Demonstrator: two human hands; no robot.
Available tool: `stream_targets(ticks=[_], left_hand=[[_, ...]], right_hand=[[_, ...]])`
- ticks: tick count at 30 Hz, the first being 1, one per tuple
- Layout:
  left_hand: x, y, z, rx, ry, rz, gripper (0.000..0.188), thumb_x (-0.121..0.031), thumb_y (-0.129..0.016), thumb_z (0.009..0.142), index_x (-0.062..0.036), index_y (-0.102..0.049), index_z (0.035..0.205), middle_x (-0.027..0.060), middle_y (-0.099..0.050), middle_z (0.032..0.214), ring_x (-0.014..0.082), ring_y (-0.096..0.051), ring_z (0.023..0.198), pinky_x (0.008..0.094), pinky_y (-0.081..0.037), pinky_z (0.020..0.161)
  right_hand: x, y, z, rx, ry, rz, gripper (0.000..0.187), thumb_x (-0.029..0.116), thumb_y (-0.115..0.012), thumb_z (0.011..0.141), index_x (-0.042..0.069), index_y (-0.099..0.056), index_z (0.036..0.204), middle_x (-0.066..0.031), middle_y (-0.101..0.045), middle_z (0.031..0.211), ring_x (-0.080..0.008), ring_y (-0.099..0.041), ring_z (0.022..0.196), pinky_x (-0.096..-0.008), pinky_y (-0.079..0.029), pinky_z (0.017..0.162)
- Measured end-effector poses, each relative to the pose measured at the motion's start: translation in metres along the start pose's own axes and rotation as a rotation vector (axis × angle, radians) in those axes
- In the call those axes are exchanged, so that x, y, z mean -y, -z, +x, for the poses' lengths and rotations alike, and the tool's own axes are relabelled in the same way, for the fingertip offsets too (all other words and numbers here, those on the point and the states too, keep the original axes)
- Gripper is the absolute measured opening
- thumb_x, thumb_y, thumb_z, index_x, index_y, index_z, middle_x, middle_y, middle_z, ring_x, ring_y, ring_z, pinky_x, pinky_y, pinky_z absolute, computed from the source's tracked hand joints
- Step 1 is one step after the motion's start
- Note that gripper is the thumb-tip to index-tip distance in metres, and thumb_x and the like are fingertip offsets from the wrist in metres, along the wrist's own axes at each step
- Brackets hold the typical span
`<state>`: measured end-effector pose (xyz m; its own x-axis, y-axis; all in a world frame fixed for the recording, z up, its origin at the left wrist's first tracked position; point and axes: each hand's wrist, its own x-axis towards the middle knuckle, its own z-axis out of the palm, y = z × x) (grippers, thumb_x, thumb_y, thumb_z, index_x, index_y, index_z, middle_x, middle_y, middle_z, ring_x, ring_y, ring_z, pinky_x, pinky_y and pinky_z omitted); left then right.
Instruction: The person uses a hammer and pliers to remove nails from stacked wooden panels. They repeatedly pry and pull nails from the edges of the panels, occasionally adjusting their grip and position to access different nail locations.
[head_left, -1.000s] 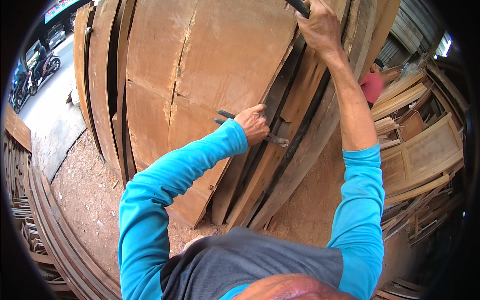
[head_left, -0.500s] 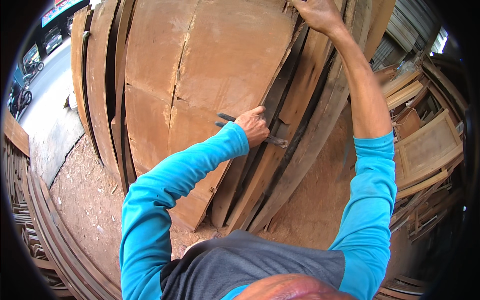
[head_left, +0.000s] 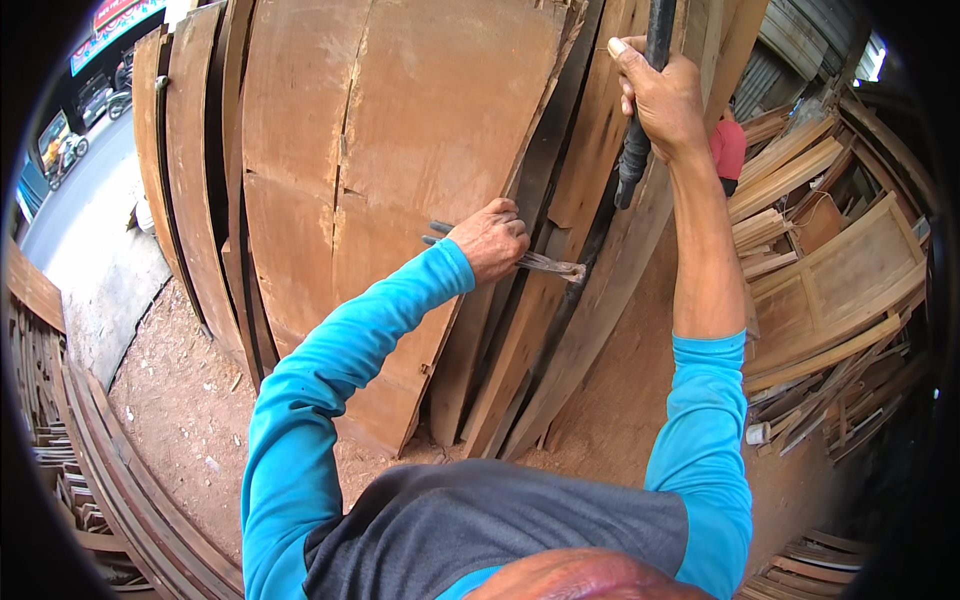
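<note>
My left hand grips a metal chisel whose tip is set into a dark gap between leaning wooden planks. Raised above it, my right hand is closed around the dark handle of a hammer-like tool; its head is out of view at the top edge. Both arms wear bright blue sleeves. Wide brown wooden slabs lean upright in front of me, left of the chisel.
Curved wooden strips are piled at the lower left. Stacked frames and timber fill the right side. A person in a red shirt stands behind the planks. Reddish sawdust ground lies below, with a road at far left.
My right hand has come down from the top edge with the dark handle, which now shows more fully. The left hand and chisel stay at the gap.
</note>
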<state>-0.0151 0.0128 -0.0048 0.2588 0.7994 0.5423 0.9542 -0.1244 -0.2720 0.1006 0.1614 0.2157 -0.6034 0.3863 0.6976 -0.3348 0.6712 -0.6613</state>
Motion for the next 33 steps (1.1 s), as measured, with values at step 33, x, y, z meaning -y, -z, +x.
stream_targets(ticks=[33], left_hand=[[-0.183,0.124,-0.379,-0.760,1.796,-1.741,0.031,-0.024,-0.078,0.089,0.0022,-0.071,0.105,0.0083,-0.071,0.093,0.0137,-0.066,0.081,0.0277,-0.054,0.075]], right_hand=[[0.016,-0.330,-0.410,0.540,-0.194,0.196,0.011,0.002,-0.074,0.084,0.001,-0.064,0.087,-0.0123,-0.057,0.072,-0.0267,-0.058,0.062,-0.0402,-0.044,0.057]])
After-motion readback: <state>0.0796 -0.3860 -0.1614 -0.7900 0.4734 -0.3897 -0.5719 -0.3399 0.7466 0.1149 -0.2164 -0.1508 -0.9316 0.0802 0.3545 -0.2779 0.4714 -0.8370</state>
